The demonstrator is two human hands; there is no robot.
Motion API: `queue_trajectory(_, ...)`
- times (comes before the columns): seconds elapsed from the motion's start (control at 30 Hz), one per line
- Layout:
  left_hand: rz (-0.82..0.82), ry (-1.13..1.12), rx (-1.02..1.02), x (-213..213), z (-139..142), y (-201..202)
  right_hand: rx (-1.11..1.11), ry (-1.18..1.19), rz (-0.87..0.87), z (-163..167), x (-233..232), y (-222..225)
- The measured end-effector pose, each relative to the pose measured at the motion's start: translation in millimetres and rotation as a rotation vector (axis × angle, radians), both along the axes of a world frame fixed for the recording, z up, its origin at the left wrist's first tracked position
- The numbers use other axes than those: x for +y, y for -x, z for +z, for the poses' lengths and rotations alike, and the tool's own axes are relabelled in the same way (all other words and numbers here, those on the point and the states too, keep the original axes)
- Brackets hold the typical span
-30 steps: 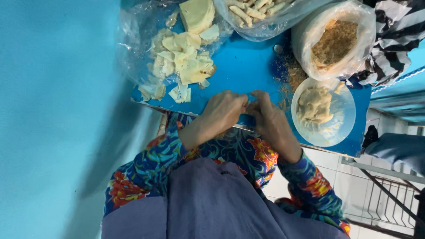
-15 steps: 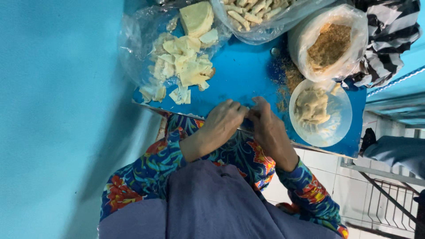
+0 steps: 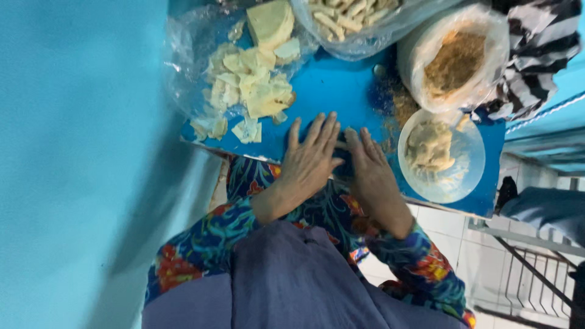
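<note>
Two hands lie flat, side by side, on the bright blue tabletop point(image 3: 341, 85) in the head view. The left hand point(image 3: 311, 159) has its fingers stretched out and slightly fanned, palm down; the right hand point(image 3: 372, 173) lies the same way, fingers extended and close together. Whatever sits under the palms is hidden, possibly a small piece of dough. Both forearms, in flowered blue and red sleeves, angle inward from the lap. Near the right hand stands a clear plastic bowl of pale dough point(image 3: 440, 155). Beyond it sits a white bag of brown crumbs point(image 3: 456, 58). Past the left hand lies a heap of thin pale-yellow dough squares point(image 3: 250, 88) on crumpled clear plastic.
</note>
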State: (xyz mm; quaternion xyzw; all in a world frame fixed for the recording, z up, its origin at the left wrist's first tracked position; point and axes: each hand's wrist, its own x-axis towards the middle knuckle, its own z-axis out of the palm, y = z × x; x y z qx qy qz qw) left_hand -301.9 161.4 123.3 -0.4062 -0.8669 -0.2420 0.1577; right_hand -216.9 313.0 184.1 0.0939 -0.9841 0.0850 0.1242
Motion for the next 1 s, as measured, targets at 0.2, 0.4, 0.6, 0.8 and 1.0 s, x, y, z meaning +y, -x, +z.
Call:
queue_trajectory(0.2, 0.311, -0.098, 0.089, -66, 0, 28, -0.041, 0.054, -0.057, 12, 3, 13)
queue_trajectory(0.4, 0.374, -0.174, 0.033, -104, 17, 56, 0.020, 0.240, 0.033, 46, 16, 56)
queue_trajectory(0.6, 0.285, -0.134, 0.126, -92, 22, 81, 0.288, 0.465, -0.092, 85, -3, 41)
queue_trajectory(0.8, 0.276, -0.318, -0.005, -97, 9, 102, 0.099, 0.420, -0.198, 60, -14, 18)
queue_trajectory(1.0, 0.298, -0.660, -0.247, -96, 9, 110, -0.049, 0.451, -0.155, 39, -4, 41)
